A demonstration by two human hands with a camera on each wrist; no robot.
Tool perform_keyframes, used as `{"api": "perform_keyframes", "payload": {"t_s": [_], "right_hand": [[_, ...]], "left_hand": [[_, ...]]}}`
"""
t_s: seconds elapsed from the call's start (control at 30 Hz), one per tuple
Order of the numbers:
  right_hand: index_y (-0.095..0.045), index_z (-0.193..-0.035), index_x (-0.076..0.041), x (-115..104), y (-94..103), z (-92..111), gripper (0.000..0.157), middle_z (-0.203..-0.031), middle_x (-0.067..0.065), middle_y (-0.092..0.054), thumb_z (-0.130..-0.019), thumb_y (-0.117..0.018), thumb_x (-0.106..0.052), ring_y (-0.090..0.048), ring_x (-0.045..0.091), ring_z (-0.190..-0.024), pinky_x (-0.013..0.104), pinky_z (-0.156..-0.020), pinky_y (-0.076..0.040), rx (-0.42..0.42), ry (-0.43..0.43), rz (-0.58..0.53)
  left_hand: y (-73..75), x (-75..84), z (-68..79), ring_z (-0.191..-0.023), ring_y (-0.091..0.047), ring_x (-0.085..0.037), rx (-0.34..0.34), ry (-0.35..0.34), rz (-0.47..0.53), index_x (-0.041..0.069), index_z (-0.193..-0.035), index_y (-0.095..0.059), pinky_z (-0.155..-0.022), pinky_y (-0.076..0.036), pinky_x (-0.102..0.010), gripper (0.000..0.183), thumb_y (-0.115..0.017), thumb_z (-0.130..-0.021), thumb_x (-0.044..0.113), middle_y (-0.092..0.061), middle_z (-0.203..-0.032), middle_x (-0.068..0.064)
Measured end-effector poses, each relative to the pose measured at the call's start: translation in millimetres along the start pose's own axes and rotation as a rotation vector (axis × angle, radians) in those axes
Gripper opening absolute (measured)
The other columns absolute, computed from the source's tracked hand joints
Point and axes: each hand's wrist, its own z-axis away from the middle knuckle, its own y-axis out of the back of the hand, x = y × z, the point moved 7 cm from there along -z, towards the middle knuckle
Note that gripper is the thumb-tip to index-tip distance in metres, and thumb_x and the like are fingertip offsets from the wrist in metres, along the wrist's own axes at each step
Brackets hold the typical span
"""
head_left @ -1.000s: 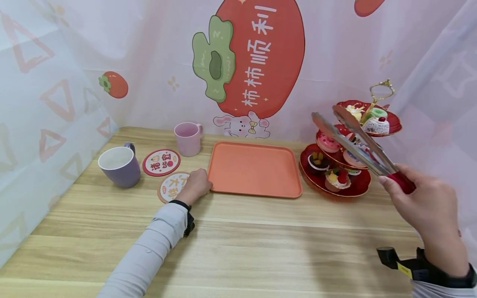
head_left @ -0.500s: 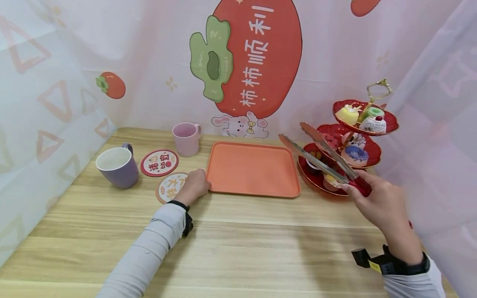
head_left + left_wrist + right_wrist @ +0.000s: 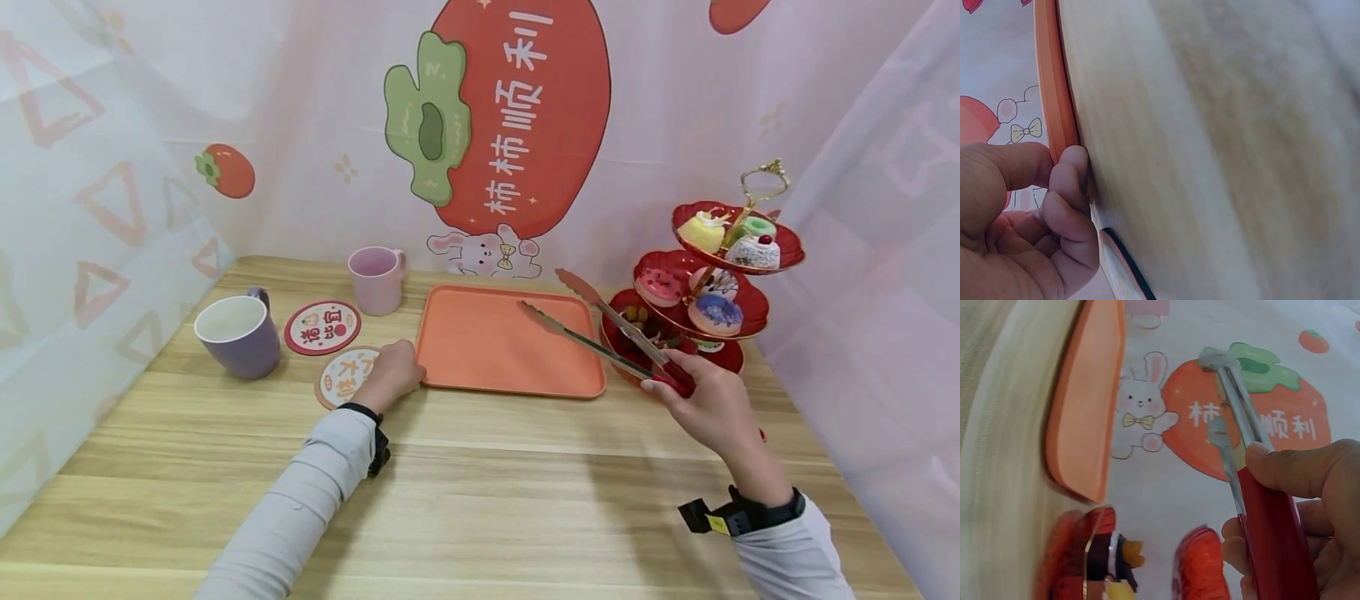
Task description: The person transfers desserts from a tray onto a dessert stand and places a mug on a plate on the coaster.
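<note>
My left hand (image 3: 393,372) is at the near left corner of the orange tray (image 3: 510,342); in the left wrist view its thumb and curled fingers pinch the tray's rim (image 3: 1059,94). The right hand (image 3: 711,404) grips the red handle of metal tongs (image 3: 1275,537), whose arms stand spread apart with nothing between their tips. Those tips hang over the right part of the tray. Just beyond the right hand stands a three-tier red dessert stand (image 3: 738,357) bearing several small cakes, among them a purple-topped one (image 3: 716,314) and a pink one (image 3: 660,287).
Left of the tray are a purple mug (image 3: 242,342), a pink mug (image 3: 377,287), a red-rimmed round coaster (image 3: 323,327) and an orange-rimmed coaster (image 3: 341,379) partly covered by the left hand. Printed curtains (image 3: 300,167) enclose the wooden table (image 3: 487,492) at the back and sides.
The right hand has carried the tongs leftward and lower, from in front of the dessert stand to above the tray's right side. My left hand and the tray have stayed put.
</note>
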Motion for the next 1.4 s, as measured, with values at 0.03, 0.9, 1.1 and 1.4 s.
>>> {"api": "perform_keyframes", "payload": {"t_s": [0.03,0.9,1.1,1.4], "right_hand": [[-0.062,-0.110,0.008,1,-3.5,-1,0.048,-0.084,0.019,-0.065,-0.071,-0.080,-0.013,-0.042,0.018,-0.055,0.028,-0.045,-0.027,-0.009,0.001,-0.008],[-0.061,-0.112,0.006,7,-90.7,-28,0.042,-0.079,0.008,-0.065,-0.080,-0.074,-0.017,-0.051,0.017,-0.060,0.036,-0.057,-0.041,-0.251,-0.043,-0.094],[-0.062,-0.108,0.005,10,-107.7,-34,0.036,-0.073,0.004,-0.060,-0.080,-0.073,-0.015,-0.048,0.017,-0.059,0.033,-0.056,-0.039,-0.308,-0.081,-0.116],[-0.061,-0.105,0.003,8,-123.8,-40,0.033,-0.083,0.007,-0.060,-0.080,-0.073,-0.015,-0.050,0.021,-0.067,0.035,-0.061,-0.041,-0.327,-0.095,-0.127]], "left_hand": [[0.0,-0.1,0.0,-0.051,-0.052,-0.021,0.000,0.001,-0.001,0.004,-0.067,-0.059,-0.049,-0.037,-0.028,0.017,-0.058,-0.083,0.008,-0.056,-0.058,-0.008],[4.0,2.7,2.2,-0.050,-0.053,-0.020,0.006,-0.027,-0.005,0.004,-0.067,-0.057,-0.049,-0.038,-0.027,0.016,-0.057,-0.083,0.006,-0.055,-0.056,-0.006],[3.2,1.1,0.6,-0.050,-0.054,-0.019,0.002,-0.027,-0.011,0.005,-0.065,-0.058,-0.049,-0.038,-0.027,0.019,-0.057,-0.084,0.007,-0.056,-0.054,-0.005],[3.7,1.1,-0.2,-0.052,-0.054,-0.019,-0.004,-0.014,-0.011,0.003,-0.070,-0.058,-0.050,-0.039,-0.027,0.014,-0.059,-0.083,0.008,-0.057,-0.059,-0.007]]}}
